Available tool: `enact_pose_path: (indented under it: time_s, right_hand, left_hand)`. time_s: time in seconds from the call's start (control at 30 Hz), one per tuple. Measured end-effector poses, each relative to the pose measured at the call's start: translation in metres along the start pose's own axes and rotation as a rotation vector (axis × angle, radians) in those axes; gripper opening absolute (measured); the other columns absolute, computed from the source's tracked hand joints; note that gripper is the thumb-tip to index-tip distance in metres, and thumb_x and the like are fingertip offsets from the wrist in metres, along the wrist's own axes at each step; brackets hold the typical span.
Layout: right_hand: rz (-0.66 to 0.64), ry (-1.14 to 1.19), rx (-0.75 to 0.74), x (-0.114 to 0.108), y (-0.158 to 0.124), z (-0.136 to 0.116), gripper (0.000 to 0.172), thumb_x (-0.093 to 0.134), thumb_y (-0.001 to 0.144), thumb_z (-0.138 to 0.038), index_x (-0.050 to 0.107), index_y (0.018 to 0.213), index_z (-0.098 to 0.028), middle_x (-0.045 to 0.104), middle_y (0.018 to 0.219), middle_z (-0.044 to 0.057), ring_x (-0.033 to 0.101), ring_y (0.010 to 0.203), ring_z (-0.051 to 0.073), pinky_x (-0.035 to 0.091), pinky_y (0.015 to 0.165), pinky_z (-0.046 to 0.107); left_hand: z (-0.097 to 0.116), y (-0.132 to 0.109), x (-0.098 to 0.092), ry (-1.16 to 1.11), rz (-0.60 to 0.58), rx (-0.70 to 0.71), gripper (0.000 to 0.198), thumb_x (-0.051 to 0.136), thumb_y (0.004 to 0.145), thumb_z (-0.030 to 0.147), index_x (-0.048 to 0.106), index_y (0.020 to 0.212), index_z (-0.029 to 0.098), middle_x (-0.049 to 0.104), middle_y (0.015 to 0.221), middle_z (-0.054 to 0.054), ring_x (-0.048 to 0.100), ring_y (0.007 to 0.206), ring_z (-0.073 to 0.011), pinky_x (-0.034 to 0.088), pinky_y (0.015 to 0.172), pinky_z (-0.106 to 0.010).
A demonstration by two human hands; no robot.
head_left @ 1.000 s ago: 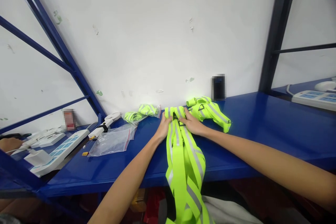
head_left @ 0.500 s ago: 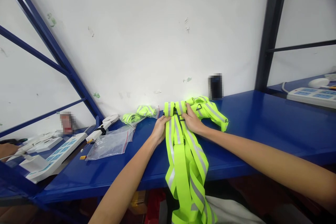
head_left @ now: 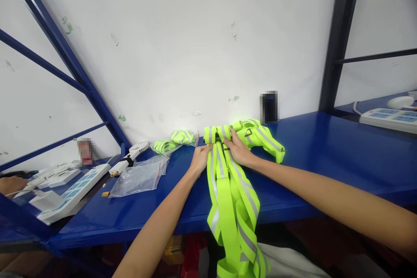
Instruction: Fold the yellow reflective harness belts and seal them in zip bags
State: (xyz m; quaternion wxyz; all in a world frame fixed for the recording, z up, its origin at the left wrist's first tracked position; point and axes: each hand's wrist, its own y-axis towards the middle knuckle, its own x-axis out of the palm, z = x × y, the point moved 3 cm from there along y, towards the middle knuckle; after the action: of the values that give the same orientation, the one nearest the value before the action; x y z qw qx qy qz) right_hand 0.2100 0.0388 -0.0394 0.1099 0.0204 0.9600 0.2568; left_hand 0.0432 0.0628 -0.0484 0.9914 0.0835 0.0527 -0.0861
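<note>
Reflective strap vest (head_left: 233,191), neon yellow with grey bands, hangs nearest of all: its long loops drop over the front edge of the blue shelf (head_left: 325,156) and down in front of a white cloth (head_left: 286,265) lying below. The upper part of the vest lies flat on the shelf, running away toward the wall, and its far end is folded over into a short roll. Both forearms reach in from the bottom of the view. The left hand (head_left: 199,158) sits at the left edge of the straps, just short of the fold, fingers bent and closed on the outer band. The right hand (head_left: 239,151) lies palm down on the right side of the same straps, fingertips at a small black buckle between the bands; whether it pinches or only presses cannot be told. To the left on the shelf lies a clear zip bag (head_left: 140,176), and past it a white handheld fan (head_left: 130,156) and a white power strip (head_left: 70,189). Just behind the right hand, touching the folded end, is a second yellow vest bundle (head_left: 260,135). Left of the fold, against the wall, a bagged vest (head_left: 177,139) rests. A dark blurred object (head_left: 269,107) stands at the white wall (head_left: 195,43), and another power strip (head_left: 387,118) lies far right.
</note>
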Motion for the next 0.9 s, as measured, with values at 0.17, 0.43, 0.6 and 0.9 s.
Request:
enact_pose_path:
  time_s: [0.17,0.43,0.6,0.9]
  right_hand:
    - [0.104,-0.096,-0.074,-0.010,0.006,0.003,0.038,0.038,0.094,-0.034,0.036,0.131,-0.023,0.058,0.121,0.013,0.055,0.112,0.031,0.044,0.094,0.048]
    - [0.139,-0.263,-0.413,-0.012,0.003,-0.017,0.026,0.036,0.093,-0.023,0.043,0.119,-0.022,0.056,0.108,0.010,0.055,0.095,0.027,0.045,0.082,0.041]
    - [0.163,-0.142,-0.363,-0.009,-0.004,-0.024,0.021,0.036,0.095,-0.025,0.041,0.116,-0.024,0.056,0.096,0.006,0.055,0.085,0.023,0.045,0.078,0.038]
    - [0.073,0.196,-0.165,0.002,-0.001,-0.016,0.031,0.049,0.085,-0.025,0.053,0.116,-0.028,0.059,0.119,0.001,0.053,0.110,0.022,0.037,0.100,0.037]
  left_hand:
    - [0.003,-0.003,0.010,-0.296,-0.141,-0.070,0.030,0.071,0.074,0.037,0.073,0.088,0.010,0.074,0.084,-0.010,0.069,0.078,-0.0246,0.050,0.078,-0.034]
    - [0.018,-0.014,0.016,-0.580,-0.280,-0.083,0.037,0.068,0.079,0.041,0.070,0.096,0.009,0.073,0.098,-0.013,0.069,0.089,-0.0269,0.050,0.087,-0.038]
    - [0.014,-0.015,0.024,-0.536,-0.267,-0.041,0.026,0.076,0.073,0.033,0.065,0.081,0.011,0.072,0.078,-0.007,0.068,0.071,-0.0187,0.052,0.075,-0.031]
    - [0.008,-0.012,0.026,-0.479,-0.259,-0.086,0.051,0.083,0.063,0.031,0.063,0.106,0.012,0.073,0.090,-0.011,0.071,0.076,-0.0236,0.053,0.082,-0.039]
